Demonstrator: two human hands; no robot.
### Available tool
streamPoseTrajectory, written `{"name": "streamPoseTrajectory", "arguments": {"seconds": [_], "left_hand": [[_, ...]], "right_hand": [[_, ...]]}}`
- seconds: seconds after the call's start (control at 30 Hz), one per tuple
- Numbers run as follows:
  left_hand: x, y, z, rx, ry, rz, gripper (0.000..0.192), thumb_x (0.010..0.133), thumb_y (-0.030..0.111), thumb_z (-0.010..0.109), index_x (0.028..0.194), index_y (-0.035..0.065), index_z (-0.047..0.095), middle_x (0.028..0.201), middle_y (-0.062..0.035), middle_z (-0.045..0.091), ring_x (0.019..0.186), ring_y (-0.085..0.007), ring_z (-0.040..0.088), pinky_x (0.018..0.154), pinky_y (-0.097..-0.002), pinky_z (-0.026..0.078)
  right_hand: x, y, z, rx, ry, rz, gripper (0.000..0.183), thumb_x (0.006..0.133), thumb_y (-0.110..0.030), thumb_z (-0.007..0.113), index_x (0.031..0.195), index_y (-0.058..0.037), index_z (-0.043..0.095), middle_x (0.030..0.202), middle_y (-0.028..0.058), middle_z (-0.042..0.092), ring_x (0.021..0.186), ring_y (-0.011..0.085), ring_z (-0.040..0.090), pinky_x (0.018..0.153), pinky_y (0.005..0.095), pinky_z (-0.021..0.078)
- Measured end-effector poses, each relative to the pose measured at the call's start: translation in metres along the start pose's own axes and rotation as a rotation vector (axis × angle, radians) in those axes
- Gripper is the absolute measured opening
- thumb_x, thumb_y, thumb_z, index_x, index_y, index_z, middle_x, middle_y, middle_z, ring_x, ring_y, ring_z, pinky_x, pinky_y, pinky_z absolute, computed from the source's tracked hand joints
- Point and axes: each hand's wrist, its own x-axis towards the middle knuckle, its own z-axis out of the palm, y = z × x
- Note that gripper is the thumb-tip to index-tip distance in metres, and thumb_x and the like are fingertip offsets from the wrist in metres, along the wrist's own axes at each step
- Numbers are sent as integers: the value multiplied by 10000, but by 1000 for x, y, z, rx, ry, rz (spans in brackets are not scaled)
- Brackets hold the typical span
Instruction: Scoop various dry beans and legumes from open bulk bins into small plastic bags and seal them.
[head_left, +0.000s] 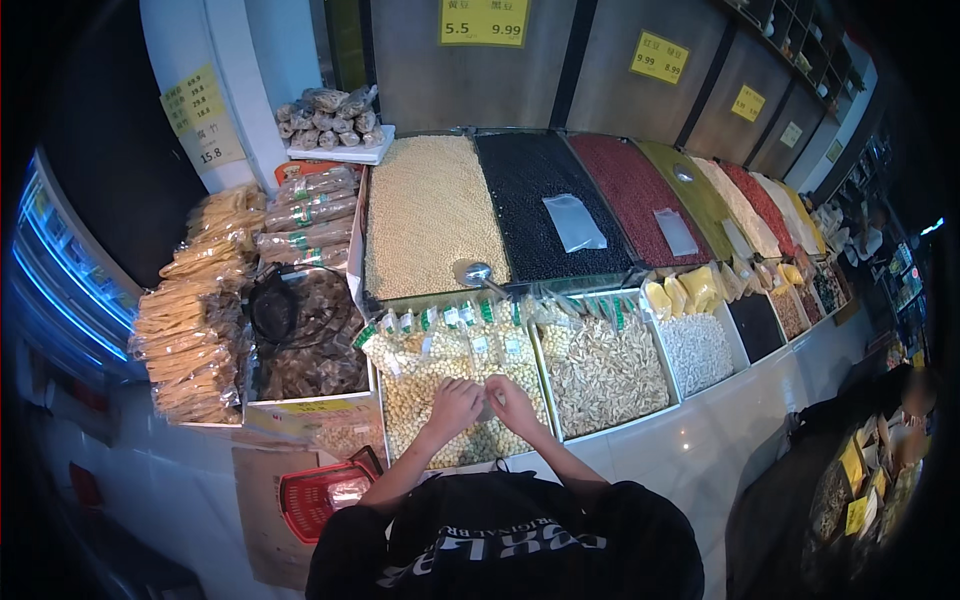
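My left hand (457, 405) and my right hand (508, 403) are close together over a white-edged bin of round, pale yellow dried goods (409, 405). Their fingertips nearly meet, with the fingers bent; whether something small or clear is pinched between them cannot be made out. Clear bags of the same pale goods (427, 346), with green tops and white labels, lie across the back of this bin, just beyond my fingers. To the right, a neighbouring bin holds dried greyish slices (607, 375). Behind the bins, a metal scoop (475, 274) rests on pale beans (427, 210).
Black beans (540, 180) and red beans (637, 187) fill compartments behind, with flat clear bags on top. Dark dried goods (307, 367) and stacked bagged bean-curd sticks (187, 337) stand left. A red basket (304, 499) is at lower left. Another person (847, 405) is at right.
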Motion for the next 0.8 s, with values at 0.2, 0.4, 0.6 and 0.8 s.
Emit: {"name": "streamPoseTrajectory", "arguments": {"seconds": [0.2, 0.4, 0.6, 0.8], "left_hand": [[4, -3, -8, -36, 28, -49, 73, 741, 147, 600, 733, 82, 568, 754, -63, 582, 765, -221, 571, 759, -357, 388], [-1, -9, -10, -38, 30, -29, 84, 759, 161, 603, 743, 84, 573, 738, -57, 582, 768, -217, 571, 765, -361, 383], [-5, -6, -14, -8, -21, -20, 92, 768, 159, 600, 736, 79, 567, 742, -52, 587, 783, -221, 577, 769, -367, 392], [-7, -9, -11, 74, -17, -41, 76, 761, 151, 596, 750, 80, 572, 771, -69, 589, 803, -237, 579, 764, -377, 419]], "right_hand": [[2, 2, -3, -54, 2, -44, 240, 792, -11, 635, 985, -44, 497, 864, 106, 608, 798, 245, 622, 698, 334, 490], [4, 0, -5, -29, -4, -55, 252, 783, -4, 638, 989, -51, 502, 834, 106, 611, 786, 249, 627, 695, 334, 489], [5, -7, 1, -41, -47, -45, 233, 782, -27, 629, 977, -58, 505, 820, 105, 618, 781, 273, 622, 690, 358, 480], [11, -9, 8, -16, -68, -20, 250, 785, -6, 634, 996, -67, 515, 832, 94, 619, 796, 227, 636, 700, 333, 492]]}}
